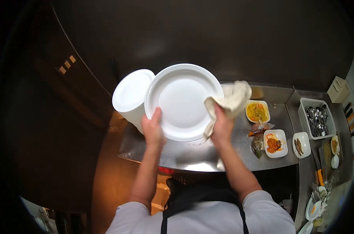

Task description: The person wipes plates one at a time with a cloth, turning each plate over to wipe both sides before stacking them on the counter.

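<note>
A round white plate (pixel 184 102) is held up in front of me above the steel counter (pixel 180 156). My left hand (pixel 153 130) grips its lower left rim, thumb on the upper face. At the right rim my right hand (pixel 222 126) is closed on a cream cloth (pixel 233 100), which touches the plate's edge and hangs over it. Just left of the plate stands a tall stack of white plates (pixel 133 91), partly hidden behind it.
Food bowls (pixel 275 143) and plastic bags of food (pixel 258 144) lie on the counter's right part. Farther right are a basket of spoons (pixel 317 119), a bowl with fish (pixel 301 145), an orange-handled utensil (pixel 320 176) and used dishes (pixel 313 210).
</note>
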Motion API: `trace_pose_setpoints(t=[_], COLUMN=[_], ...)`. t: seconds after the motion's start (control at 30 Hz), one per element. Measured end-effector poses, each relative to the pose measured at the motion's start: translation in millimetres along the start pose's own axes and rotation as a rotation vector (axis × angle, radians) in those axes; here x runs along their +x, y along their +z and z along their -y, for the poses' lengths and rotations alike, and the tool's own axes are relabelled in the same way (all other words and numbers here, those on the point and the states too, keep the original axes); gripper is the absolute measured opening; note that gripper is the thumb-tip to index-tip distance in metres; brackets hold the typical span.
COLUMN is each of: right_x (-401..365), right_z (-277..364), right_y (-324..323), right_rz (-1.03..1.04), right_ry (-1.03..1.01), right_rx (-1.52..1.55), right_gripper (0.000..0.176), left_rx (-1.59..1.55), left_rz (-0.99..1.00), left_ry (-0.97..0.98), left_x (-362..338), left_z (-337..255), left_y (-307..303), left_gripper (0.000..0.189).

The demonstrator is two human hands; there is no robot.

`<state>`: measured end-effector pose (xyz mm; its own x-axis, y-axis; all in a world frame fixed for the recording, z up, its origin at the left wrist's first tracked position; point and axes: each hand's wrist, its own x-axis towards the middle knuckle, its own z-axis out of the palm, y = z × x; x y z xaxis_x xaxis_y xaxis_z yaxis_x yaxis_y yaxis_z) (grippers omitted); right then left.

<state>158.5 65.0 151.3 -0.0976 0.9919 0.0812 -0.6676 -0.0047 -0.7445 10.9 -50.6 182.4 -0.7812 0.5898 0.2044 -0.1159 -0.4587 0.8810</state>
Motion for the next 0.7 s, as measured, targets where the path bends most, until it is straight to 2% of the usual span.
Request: trace_pose_setpoints(t=[0.03, 0.1, 0.13, 0.23, 0.27, 0.3, 0.37, 0.4, 0.5, 0.53, 0.6, 0.63, 0.7], right_x=[-15.5, -47.3, -43.3, -7.6, -0.2, 4.7, 4.0, 0.6, -4.2, -3.8, -6.1, -4.6, 0.1], right_z=[-11.3, -25.2, -23.9, -9.2, 0.1, 9.0, -0.2, -4.2, 5.8, 7.2, 5.2, 5.3, 7.8], right_y=[8.0, 22.1, 20.2, -4.5, -4.1, -3.3, 3.4, 5.1, 13.4, 14.6, 15.8, 16.9, 14.1], right_rz=[-0.116, -0.120, -0.051, 0.123, 0.182, 0.236, 0.189, 0.168, 0.138, 0.105, 0.087, 0.075, 0.084], right_ry=[-0.018, 0.070, 0.124, 0.293, 0.262, 0.226, 0.155, 0.125, 0.314, 0.368, 0.319, 0.289, 0.212], right_rx=[0.031, 0.227, 0.185, 0.085, 0.092, 0.093, 0.073, 0.060, 0.249, 0.267, 0.277, 0.287, 0.265], right_gripper=[0.038, 0.040, 0.040, 0.036, 0.036, 0.035, 0.034, 0.034, 0.032, 0.031, 0.034, 0.036, 0.036], left_rx=[-0.046, -0.155, -0.216, -0.278, -0.328, -0.384, -0.514, -0.202, -0.440, -0.400, -0.321, -0.298, -0.059], left_rz=[-0.077, -0.190, -0.222, 0.055, 0.192, 0.241, 0.329, 0.274, 0.533, 0.552, 0.587, 0.609, 0.637], left_ry=[0.050, 0.104, 0.114, 0.131, 0.128, 0.120, 0.092, 0.078, 0.009, 0.032, 0.080, 0.137, -0.085], left_x=[-2.8, -23.4, -31.6, -44.1, -37.5, -29.6, -20.7, -16.0, -26.4, -36.5, -56.0, -59.8, -53.6], left_z=[15.8, 44.0, 48.1, 40.4, 34.3, 20.1, -3.3, 21.4, 53.6, 64.5, 85.9, 68.8, 49.4], left_y=[5.7, 17.1, 17.5, -3.9, -22.0, -23.9, -11.8, -21.4, -28.8, -22.0, -7.9, 6.7, 7.4], left_gripper=[0.040, 0.043, 0.046, 0.050, 0.051, 0.051, 0.052, 0.057, 0.084, 0.086, 0.091, 0.083, 0.070])
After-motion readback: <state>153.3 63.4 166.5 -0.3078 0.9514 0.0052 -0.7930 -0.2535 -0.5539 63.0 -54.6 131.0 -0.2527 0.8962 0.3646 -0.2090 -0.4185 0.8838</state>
